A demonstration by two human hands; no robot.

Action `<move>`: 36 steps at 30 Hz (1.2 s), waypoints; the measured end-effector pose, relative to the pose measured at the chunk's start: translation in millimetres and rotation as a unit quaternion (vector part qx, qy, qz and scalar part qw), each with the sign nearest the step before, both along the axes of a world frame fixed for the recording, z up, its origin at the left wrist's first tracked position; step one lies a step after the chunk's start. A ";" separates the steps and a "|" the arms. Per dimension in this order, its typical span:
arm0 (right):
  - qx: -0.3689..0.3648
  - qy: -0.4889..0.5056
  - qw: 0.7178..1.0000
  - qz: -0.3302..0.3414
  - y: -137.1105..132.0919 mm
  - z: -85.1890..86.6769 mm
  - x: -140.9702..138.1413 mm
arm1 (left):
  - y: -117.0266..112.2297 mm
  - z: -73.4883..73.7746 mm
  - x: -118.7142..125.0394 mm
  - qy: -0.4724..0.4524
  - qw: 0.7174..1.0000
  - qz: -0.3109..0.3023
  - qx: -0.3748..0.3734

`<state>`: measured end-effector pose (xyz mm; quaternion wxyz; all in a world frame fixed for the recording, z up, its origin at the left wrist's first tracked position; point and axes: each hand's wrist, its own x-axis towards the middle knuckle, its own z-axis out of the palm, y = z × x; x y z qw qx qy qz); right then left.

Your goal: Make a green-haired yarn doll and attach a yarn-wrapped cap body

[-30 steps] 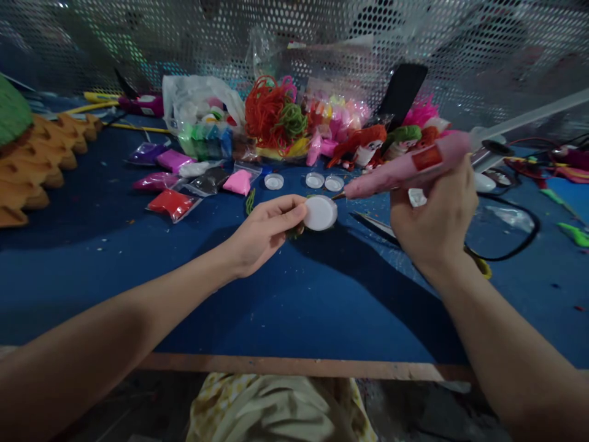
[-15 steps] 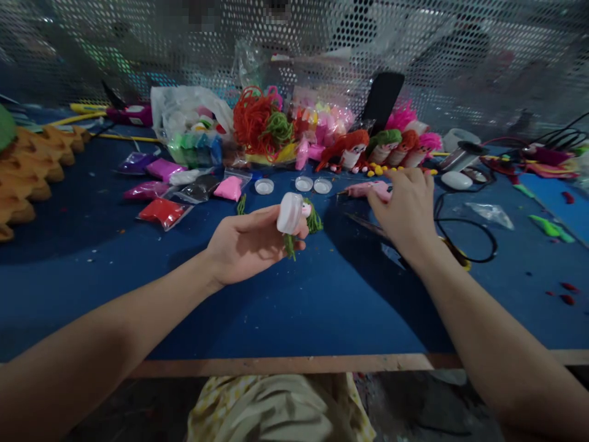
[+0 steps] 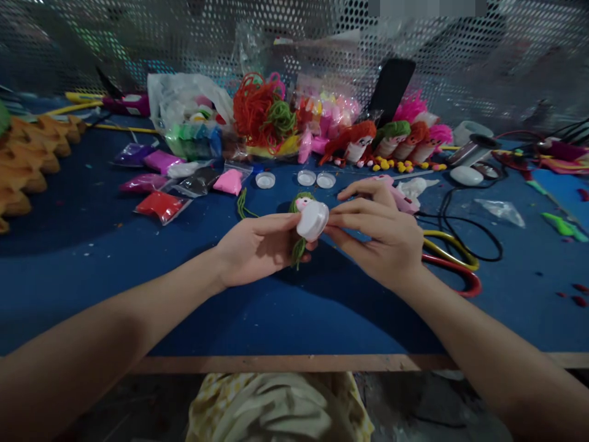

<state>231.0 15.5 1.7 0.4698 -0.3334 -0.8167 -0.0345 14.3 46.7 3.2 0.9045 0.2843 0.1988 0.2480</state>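
Note:
My left hand (image 3: 257, 248) is closed around a small doll (image 3: 304, 201) with green yarn hair. The doll is tipped so that its round white base (image 3: 313, 222) faces me. On the base's right edge rest the thumb and fingertips of my right hand (image 3: 377, 233), pinched together there. Whether something tiny sits between them I cannot make out. Behind my right hand lies a pink glue gun (image 3: 399, 197), partly covered by the fingers. Yellow and red scissor handles (image 3: 453, 248) show beside my right wrist.
White plastic caps (image 3: 265, 180) lie ahead of the doll. Finished yarn-haired dolls (image 3: 359, 144) line the back, near a dark phone (image 3: 392, 89). Clay packets (image 3: 161, 205) are at left, beside an egg tray (image 3: 32, 159). A black cord (image 3: 488, 255) loops at right.
My right hand has come from over the glue gun to the doll's white base. My left hand has turned the doll and shifted it slightly right. The scissor handles are now uncovered.

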 end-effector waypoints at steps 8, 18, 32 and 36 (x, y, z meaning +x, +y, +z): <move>0.083 -0.090 0.991 -0.056 -4.6 4.4 2.8 | -3.0 -0.3 1.4 -0.013 0.999 -0.018 -0.026; 0.088 -0.170 0.970 -0.152 -14.1 14.4 -3.3 | -5.1 1.8 4.7 -0.005 0.999 -0.023 -0.034; 0.133 -0.079 0.983 -0.102 -4.6 7.5 -4.4 | 1.8 4.4 3.0 0.046 0.999 0.028 -0.004; 0.134 -0.087 0.981 -0.107 -6.2 9.3 -4.1 | 1.3 9.7 5.8 0.081 0.992 0.090 0.024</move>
